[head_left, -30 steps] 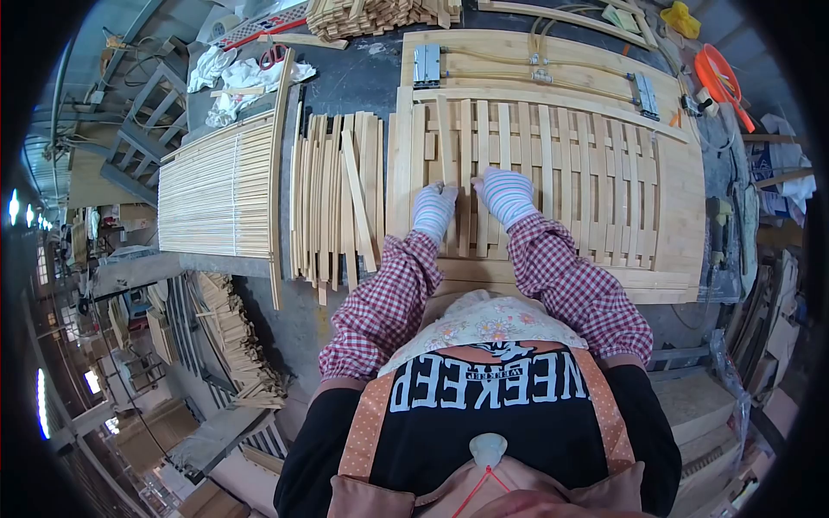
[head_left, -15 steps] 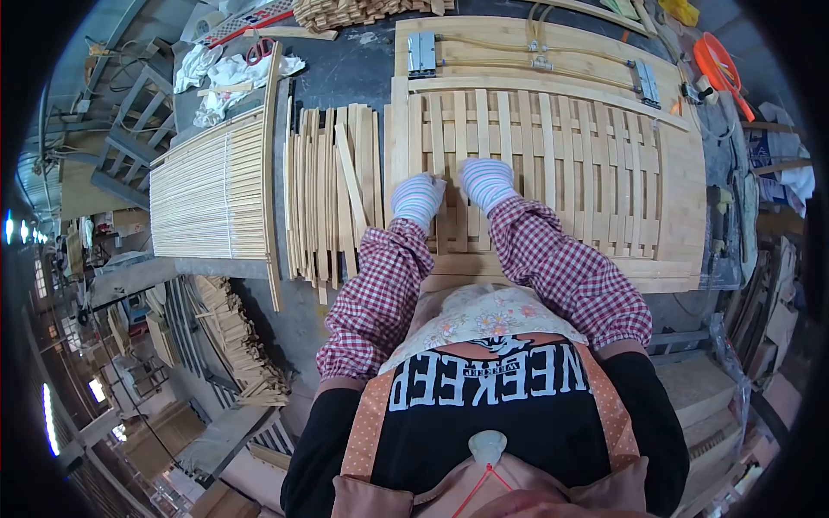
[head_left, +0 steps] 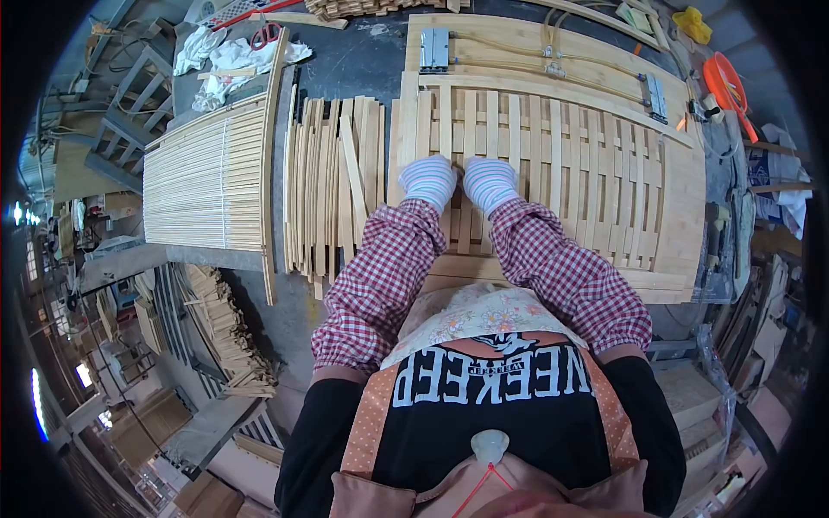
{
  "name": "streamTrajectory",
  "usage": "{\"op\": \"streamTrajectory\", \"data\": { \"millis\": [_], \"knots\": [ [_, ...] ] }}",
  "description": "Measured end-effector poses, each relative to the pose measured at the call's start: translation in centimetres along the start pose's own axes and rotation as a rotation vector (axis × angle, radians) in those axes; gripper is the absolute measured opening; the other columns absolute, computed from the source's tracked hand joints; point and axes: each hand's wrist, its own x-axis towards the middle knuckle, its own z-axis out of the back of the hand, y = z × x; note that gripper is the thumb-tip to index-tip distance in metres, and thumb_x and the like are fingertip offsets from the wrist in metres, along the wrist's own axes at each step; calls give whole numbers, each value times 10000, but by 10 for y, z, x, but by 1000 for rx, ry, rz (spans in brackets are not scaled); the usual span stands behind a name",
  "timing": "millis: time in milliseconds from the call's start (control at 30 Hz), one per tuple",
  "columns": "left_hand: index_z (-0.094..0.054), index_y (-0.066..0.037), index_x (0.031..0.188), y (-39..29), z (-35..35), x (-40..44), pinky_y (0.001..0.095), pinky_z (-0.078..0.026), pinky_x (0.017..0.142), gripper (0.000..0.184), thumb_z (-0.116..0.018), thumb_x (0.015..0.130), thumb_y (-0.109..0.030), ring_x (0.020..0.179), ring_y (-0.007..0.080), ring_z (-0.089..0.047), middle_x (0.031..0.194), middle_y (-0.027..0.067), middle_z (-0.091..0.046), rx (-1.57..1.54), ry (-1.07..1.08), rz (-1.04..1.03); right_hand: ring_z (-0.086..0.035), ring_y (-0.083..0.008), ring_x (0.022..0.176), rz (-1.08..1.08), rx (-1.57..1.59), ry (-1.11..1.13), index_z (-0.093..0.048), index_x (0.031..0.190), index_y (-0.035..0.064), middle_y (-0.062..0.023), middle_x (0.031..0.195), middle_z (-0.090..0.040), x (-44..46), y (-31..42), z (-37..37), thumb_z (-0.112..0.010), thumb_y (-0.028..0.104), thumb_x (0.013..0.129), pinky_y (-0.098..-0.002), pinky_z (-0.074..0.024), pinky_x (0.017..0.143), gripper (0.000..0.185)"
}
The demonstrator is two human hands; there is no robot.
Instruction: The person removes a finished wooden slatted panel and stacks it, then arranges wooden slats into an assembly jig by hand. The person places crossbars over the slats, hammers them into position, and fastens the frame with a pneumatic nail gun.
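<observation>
A lattice of woven pale wooden slats (head_left: 570, 173) lies in a flat wooden frame on the bench. My left hand (head_left: 429, 181), in a striped glove, is closed at the lattice's left part, its fingers curled at an upright slat. Close beside it, my right hand (head_left: 490, 183), in a matching glove, is also closed, fingers bent down against the slats. The gloves hide much of what the fingertips grip. Left of the frame lies a row of loose wooden strips (head_left: 324, 181), one resting slantwise on top.
Farther left sits a bundle of thin sticks (head_left: 186, 186) beside a long wooden bar (head_left: 275, 173). Metal cylinders (head_left: 434, 50) with yellow hoses are mounted behind the lattice. Red scissors (head_left: 266, 34) and white cloths (head_left: 237, 59) lie at the back. An orange basket (head_left: 724, 82) is at the right.
Both hands have come closer together over the lattice's left part. My left hand has moved slightly right and forward. The view has shifted a little.
</observation>
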Motion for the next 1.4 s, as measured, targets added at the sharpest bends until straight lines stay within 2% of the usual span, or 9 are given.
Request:
{"op": "streamTrajectory", "data": {
  "millis": [233, 300, 433, 567, 767, 933, 1067, 1267, 1400],
  "knots": [
    [-681, -76, 1004, 9, -20, 3, 383, -511, 740, 330, -480, 911, -321, 850, 270, -664, 908, 83, -695, -59, -42, -53, -670, -279, 736, -28, 83, 2, -669, 934, 29, -98, 793, -684, -10, -3, 4, -538, 227, 862, -388, -526, 668, 248],
    [-682, -55, 980, 10, -19, -1, 365, -512, 722, 327, -472, 902, -293, 785, 270, -665, 849, 75, -694, -10, -66, -70, -668, -285, 753, -27, 107, 8, -663, 941, 23, -105, 802, -682, -9, -4, 2, -553, 258, 860, -381, -526, 689, 272],
    [-678, -37, 975, 10, -2, 5, 338, -508, 700, 330, -474, 887, -281, 700, 248, -655, 766, 66, -679, 38, 84, -49, -667, -274, 784, -18, 96, 49, -659, 960, 25, -95, 829, -685, -2, -7, -4, -555, 311, 866, -381, -520, 718, 318],
    [-679, -52, 1022, 37, -14, 32, 398, -508, 792, 360, -490, 882, -325, 885, 284, -655, 938, 84, -695, -243, 140, -94, -664, -264, 813, -4, 114, 39, -655, 978, 31, -91, 869, -684, -14, -6, 6, -535, 353, 879, -383, -512, 751, 358],
    [-675, -57, 1038, 43, -33, 49, 398, -505, 812, 369, -471, 882, -322, 895, 295, -651, 951, 65, -696, -380, 62, -33, -663, -259, 826, 6, 101, 41, -652, 988, 33, -84, 895, -682, -10, -7, 5, -517, 380, 886, -382, -508, 769, 386],
    [-679, -62, 1022, 32, -18, 14, 386, -511, 798, 331, -505, 887, -309, 883, 291, -658, 936, 83, -696, -323, -40, -82, -662, -256, 834, -19, 97, 47, -652, 993, 34, -91, 908, -680, -12, -4, 4, -509, 372, 891, -383, -509, 769, 381],
    [-642, -69, 970, 14, -16, 4, 344, -519, 702, 226, -544, 875, -249, 786, 234, -670, 825, 90, -683, -51, -161, -1, -662, -254, 843, -24, 91, 77, -657, 998, 32, -91, 915, -684, -10, -3, 4, -491, 350, 901, -389, -509, 775, 371],
    [-660, -68, 991, 10, -24, -2, 372, -526, 719, 225, -591, 860, -238, 832, 257, -672, 874, 122, -686, 43, -144, -61, -660, -253, 858, -63, 35, 132, -669, 995, 33, -91, 930, -687, -12, 6, 11, -473, 319, 911, -396, -506, 784, 357],
    [-615, -86, 996, 21, -39, 0, 394, -520, 718, 194, -569, 853, -209, 805, 280, -662, 882, 120, -673, -33, -224, -178, -666, -259, 832, -3, 137, 39, -682, 970, 23, -106, 909, -690, 2, -18, -8, -460, 283, 916, -396, -515, 758, 346]
  ]
}}
